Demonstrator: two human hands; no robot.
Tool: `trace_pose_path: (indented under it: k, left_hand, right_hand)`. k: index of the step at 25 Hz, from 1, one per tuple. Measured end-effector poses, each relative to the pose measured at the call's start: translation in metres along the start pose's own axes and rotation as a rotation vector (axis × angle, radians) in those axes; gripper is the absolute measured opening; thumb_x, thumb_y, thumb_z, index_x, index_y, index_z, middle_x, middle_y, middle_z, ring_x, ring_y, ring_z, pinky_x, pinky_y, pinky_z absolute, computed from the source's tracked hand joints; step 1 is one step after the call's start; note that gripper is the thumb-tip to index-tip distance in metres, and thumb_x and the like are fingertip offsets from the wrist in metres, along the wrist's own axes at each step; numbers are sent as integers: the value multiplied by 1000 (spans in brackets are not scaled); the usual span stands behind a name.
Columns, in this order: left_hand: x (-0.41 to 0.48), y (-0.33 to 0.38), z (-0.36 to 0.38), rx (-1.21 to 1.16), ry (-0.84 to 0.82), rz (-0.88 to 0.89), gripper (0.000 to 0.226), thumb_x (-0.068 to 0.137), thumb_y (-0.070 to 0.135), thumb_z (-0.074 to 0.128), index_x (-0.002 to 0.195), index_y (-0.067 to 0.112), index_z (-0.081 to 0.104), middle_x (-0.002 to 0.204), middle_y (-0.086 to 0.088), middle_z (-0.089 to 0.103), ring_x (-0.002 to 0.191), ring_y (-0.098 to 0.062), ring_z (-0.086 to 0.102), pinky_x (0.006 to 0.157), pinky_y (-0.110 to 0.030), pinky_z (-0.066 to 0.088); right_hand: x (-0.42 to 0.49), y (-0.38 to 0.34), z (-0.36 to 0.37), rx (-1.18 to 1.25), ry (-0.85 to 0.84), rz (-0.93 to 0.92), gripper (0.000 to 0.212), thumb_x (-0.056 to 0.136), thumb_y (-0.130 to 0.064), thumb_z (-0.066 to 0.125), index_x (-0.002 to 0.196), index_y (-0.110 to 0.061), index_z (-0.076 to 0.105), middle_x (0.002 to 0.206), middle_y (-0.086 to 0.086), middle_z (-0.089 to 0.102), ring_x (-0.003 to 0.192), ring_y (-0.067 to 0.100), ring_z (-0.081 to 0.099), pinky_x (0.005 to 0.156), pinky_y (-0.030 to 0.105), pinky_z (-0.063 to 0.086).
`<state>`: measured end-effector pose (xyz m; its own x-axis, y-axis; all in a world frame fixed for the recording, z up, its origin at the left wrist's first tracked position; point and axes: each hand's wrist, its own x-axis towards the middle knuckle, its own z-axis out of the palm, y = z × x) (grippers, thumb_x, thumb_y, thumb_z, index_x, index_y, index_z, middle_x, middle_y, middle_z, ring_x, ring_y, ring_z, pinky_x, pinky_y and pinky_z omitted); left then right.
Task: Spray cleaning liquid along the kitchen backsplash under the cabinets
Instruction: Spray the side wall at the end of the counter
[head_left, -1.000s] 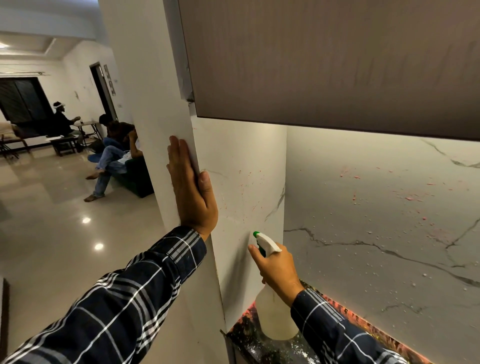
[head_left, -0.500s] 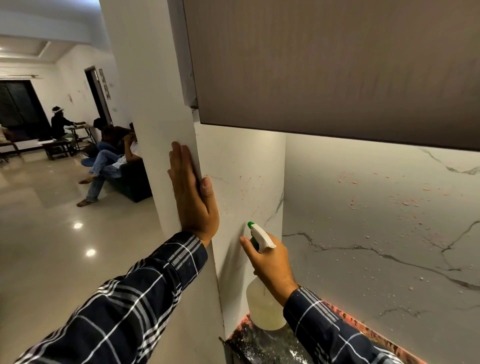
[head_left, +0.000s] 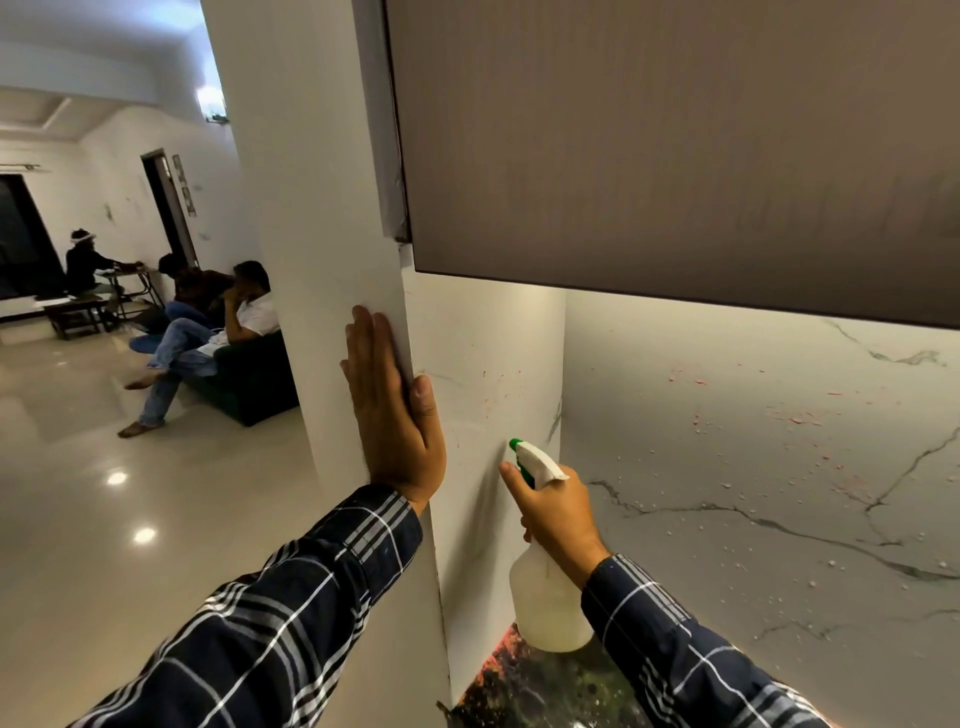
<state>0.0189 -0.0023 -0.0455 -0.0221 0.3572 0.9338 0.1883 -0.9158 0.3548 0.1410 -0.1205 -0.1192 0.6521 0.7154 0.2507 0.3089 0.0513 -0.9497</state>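
My right hand (head_left: 558, 517) grips a translucent spray bottle (head_left: 548, 608) with a white and green trigger head, a finger on the trigger. Its green nozzle points at the white side wall panel (head_left: 483, 364), close to it. The marble backsplash (head_left: 753, 467) with grey veins runs to the right under the grey cabinet (head_left: 649, 156); it carries red specks and water droplets. My left hand (head_left: 395, 415) lies flat on the corner of the white pillar (head_left: 311, 260), fingers up, thumb wrapped round the edge, holding nothing.
A dark speckled countertop (head_left: 545, 691) with a glowing orange edge lies below the bottle. To the left a glossy tiled floor (head_left: 130, 519) opens into a room where people sit on a dark sofa (head_left: 244, 374) and at a table.
The bottle and my right hand have risen slightly and stay aimed at the side wall. My left hand stays on the pillar. The view has shifted a little downward and right.
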Motion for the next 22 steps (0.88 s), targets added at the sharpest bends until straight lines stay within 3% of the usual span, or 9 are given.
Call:
trace_pose_path:
  k: [2,6,8,12,14,16,19,22]
  left_hand:
    - [0,0,0,0,-6,-3,62,111,49,21,161,13,15,170,-18,18,160,-34,15,131,-46,7]
    - [0,0,0,1,-5,1,62,111,49,20,161,14,15,170,-17,19,160,-35,16,131,-45,7]
    - [0,-1,0,8,-2,6,61,111,48,21,161,14,16,170,-17,19,159,-35,17,131,-44,7]
    - [0,-2,1,19,3,25,61,111,47,20,162,13,16,171,-16,18,160,-33,15,131,-45,8]
    - [0,-3,1,17,1,34,61,112,47,20,162,12,17,171,-15,18,160,-32,15,131,-47,8]
    - [0,-4,1,24,3,35,62,112,47,20,161,11,18,170,-15,18,160,-33,15,130,-49,9]
    - [-1,-6,2,23,6,28,62,112,48,20,161,10,19,171,-14,18,160,-32,15,130,-52,11]
    - [0,-4,2,27,5,23,62,111,48,20,161,10,20,171,-14,18,160,-32,15,130,-53,12]
  right_hand:
    - [1,-1,1,12,37,-2,30,90,-43,70,116,-37,56,77,5,61,56,18,58,47,24,53]
    - [-1,-8,4,-21,48,26,43,91,-43,69,126,-21,60,77,4,62,54,16,58,45,22,51]
    - [0,-20,4,15,83,-25,43,89,-44,71,125,-24,60,83,6,64,59,17,61,47,23,53]
    - [9,-46,5,-43,130,-171,13,90,-44,71,95,-41,59,76,-4,63,66,21,63,59,40,61]
    - [11,-54,2,-79,150,-179,16,89,-44,71,86,-43,55,74,-1,62,64,23,62,58,42,61]
    - [13,-57,-2,-47,167,-173,14,88,-45,72,95,-42,61,74,3,62,56,19,58,49,36,58]
    - [16,-55,-7,-62,197,-118,36,89,-43,72,119,-26,68,68,-1,60,50,14,55,46,31,55]
    - [19,-54,-12,-48,215,-100,40,89,-42,71,123,-21,67,69,-2,60,50,14,55,45,27,53]
